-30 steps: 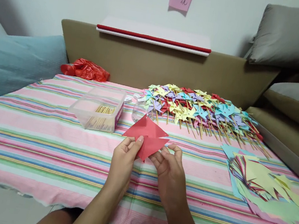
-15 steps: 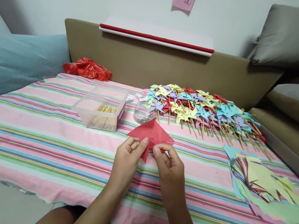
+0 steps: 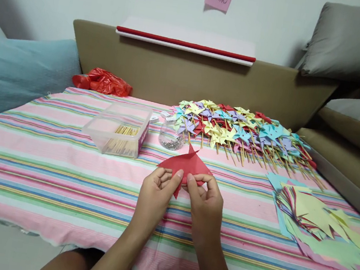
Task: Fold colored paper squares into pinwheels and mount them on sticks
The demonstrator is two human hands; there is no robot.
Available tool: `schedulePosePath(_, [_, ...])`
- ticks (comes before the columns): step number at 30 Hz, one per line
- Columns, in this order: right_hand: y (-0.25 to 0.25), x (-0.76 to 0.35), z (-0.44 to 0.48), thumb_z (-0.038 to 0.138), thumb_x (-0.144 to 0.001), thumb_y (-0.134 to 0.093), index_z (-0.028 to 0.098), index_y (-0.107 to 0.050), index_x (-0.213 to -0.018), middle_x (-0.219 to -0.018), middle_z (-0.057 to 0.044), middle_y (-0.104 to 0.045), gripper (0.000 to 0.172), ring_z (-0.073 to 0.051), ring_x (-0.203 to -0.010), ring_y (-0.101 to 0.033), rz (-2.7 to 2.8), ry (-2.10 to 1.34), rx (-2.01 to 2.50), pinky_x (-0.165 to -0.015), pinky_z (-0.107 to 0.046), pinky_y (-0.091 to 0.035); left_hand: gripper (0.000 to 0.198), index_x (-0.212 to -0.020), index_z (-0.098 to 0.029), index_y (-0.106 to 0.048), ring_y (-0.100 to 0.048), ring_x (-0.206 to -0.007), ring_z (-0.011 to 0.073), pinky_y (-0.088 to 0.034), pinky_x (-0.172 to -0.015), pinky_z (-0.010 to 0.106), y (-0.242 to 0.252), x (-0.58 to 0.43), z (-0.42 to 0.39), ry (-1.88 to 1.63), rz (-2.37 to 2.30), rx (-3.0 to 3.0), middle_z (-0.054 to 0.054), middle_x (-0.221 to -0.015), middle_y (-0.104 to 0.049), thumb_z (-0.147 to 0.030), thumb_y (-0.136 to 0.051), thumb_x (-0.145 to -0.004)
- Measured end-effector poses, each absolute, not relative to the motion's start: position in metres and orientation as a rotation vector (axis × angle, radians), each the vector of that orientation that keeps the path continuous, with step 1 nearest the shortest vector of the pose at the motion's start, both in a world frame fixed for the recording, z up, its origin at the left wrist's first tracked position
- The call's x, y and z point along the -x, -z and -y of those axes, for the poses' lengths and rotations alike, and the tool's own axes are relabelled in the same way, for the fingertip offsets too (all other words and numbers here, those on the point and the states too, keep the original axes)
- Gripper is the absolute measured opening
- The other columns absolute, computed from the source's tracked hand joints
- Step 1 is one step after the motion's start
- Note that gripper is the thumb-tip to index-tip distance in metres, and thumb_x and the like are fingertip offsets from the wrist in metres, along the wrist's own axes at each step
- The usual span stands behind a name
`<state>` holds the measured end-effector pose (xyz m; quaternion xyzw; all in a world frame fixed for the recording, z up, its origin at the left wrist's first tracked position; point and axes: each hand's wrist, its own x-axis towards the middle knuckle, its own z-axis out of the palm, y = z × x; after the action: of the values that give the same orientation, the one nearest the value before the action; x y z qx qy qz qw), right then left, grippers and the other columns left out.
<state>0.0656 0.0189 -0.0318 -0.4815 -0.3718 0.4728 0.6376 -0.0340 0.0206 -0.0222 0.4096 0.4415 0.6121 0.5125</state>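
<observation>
A piece of red pinwheel paper (image 3: 186, 162) with cut, pointed corners is held up between both hands over the striped cloth. My left hand (image 3: 158, 190) pinches its left side, thumb on top. On the right side, my right hand (image 3: 204, 199) grips it between thumb and bent fingers. One tip points up at the far edge and another hangs below, between the thumbs. Just beyond the paper stands a clear round jar (image 3: 171, 137) with small metallic pieces in it. A clear plastic box (image 3: 99, 130) of thin wooden sticks (image 3: 121, 140) is to the left.
Finished pinwheels (image 3: 235, 127) on sticks lie heaped at the back right. Cut paper sheets (image 3: 319, 217) in several colours are stacked at the right. A red plastic bag (image 3: 106, 82) lies back left, near a blue cushion (image 3: 23, 73). The striped cloth (image 3: 58, 180) covers the surface.
Part of the red paper has been bent, so a narrow tip now stands up at its far edge. Both hands keep their grip, the thumbs a little closer together; the view shifted slightly.
</observation>
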Motion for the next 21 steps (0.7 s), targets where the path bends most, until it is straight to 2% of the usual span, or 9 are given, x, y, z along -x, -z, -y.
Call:
schedulePosePath(8, [0.0316,-0.0626,-0.0178,0.043,-0.074,-0.080,0.021,-0.054,-0.081,-0.063,0.002,-0.068,0.035,-0.015,-0.063,-0.068,0.826,-1.029,1.107,-0.059,-0.023,-0.052,0.035,-0.072,-0.017,-0.051,-0.057,-0.069,0.0094,-0.046,-0.063,0.018,0.0214,0.0316,-0.0192,-1.498,-1.069,-0.979,-0.003,-0.068,-0.058,-0.037,-0.079,-0.079])
schedulePosePath(14, [0.0299,-0.0600,-0.0167,0.041,-0.072,-0.080,0.020,-0.053,-0.079,-0.065,0.002,-0.066,0.035,-0.014,-0.062,-0.066,0.819,-0.989,1.120,-0.057,-0.023,-0.052,0.026,-0.084,-0.015,-0.063,-0.067,-0.078,0.0138,-0.054,-0.078,0.025,0.0194,0.0306,-0.0181,-1.475,-1.009,-0.960,0.003,-0.080,-0.070,-0.034,-0.080,-0.078])
schedulePosePath(16, [0.0303,-0.0576,-0.0172,0.041,-0.074,-0.079,0.021,-0.052,-0.082,-0.066,0.002,-0.064,0.035,-0.013,-0.061,-0.065,0.833,-0.995,1.109,-0.057,-0.024,-0.052,0.027,-0.079,-0.016,-0.061,-0.066,-0.073,0.0134,-0.053,-0.073,0.024,0.0197,0.0305,-0.0183,-1.486,-1.034,-0.963,0.001,-0.073,-0.067,-0.035,-0.080,-0.077])
schedulePosePath(18, [0.0307,-0.0562,-0.0183,0.038,-0.073,-0.080,0.022,-0.049,-0.093,-0.079,0.000,-0.066,0.040,-0.014,-0.064,-0.067,0.821,-0.941,1.063,-0.061,-0.026,-0.055,0.032,-0.071,-0.017,-0.055,-0.064,-0.069,0.0134,-0.051,-0.066,0.022,0.0203,0.0321,-0.0191,-1.505,-1.080,-0.993,-0.001,-0.068,-0.063,-0.036,-0.080,-0.077])
schedulePosePath(21, [0.0301,-0.0613,-0.0206,0.030,-0.065,-0.086,0.027,-0.041,-0.118,-0.120,-0.008,-0.062,0.069,-0.018,-0.089,-0.071,0.812,-0.809,1.010,-0.076,-0.032,-0.059,0.028,-0.074,-0.018,-0.057,-0.065,-0.073,0.0155,-0.049,-0.066,0.024,0.0205,0.0401,-0.0211,-1.466,-1.137,-1.168,0.001,-0.073,-0.065,-0.038,-0.075,-0.082])
